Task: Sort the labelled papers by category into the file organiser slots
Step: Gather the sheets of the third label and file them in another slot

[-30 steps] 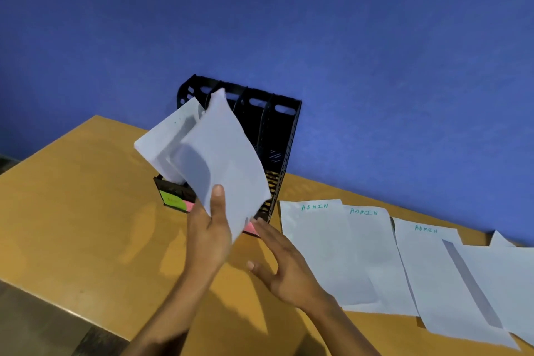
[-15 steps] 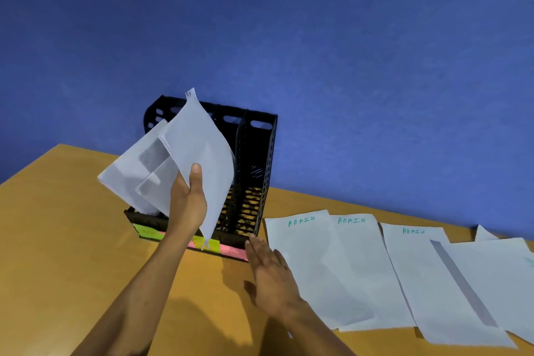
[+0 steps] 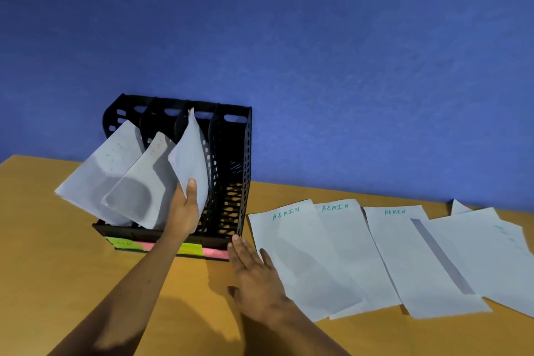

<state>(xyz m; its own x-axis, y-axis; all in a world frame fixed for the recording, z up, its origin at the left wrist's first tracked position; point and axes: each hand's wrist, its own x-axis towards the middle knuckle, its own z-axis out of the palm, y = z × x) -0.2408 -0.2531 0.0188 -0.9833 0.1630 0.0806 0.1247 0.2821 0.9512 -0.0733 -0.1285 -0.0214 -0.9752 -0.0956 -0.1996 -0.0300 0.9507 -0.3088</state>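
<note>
Papers for sorting are split between two places: some stand in the black file organiser (image 3: 231, 171) at the back of the wooden table (image 3: 52, 254), against the blue wall (image 3: 318, 38), and the rest lie flat on the table to its right. One sheet (image 3: 98, 173) leans out of the leftmost slot, a second (image 3: 144, 185) leans out of the next. A third sheet (image 3: 190, 159) stands curved in the third slot, and the left hand (image 3: 185, 211) grasps its lower part, thumb pressed on the front face. The rightmost slot holds no paper that I can see. Green and pink sticky labels (image 3: 187, 248) run along the organiser's front base. The right hand (image 3: 254, 272) rests flat on the table with fingers straight, released, its fingertips at the organiser's front right corner and its edge on the nearest sheet marked ADMIN (image 3: 300, 251). Two more ADMIN sheets (image 3: 404, 254) overlap beside it, with further papers (image 3: 485, 251) beyond.
</note>
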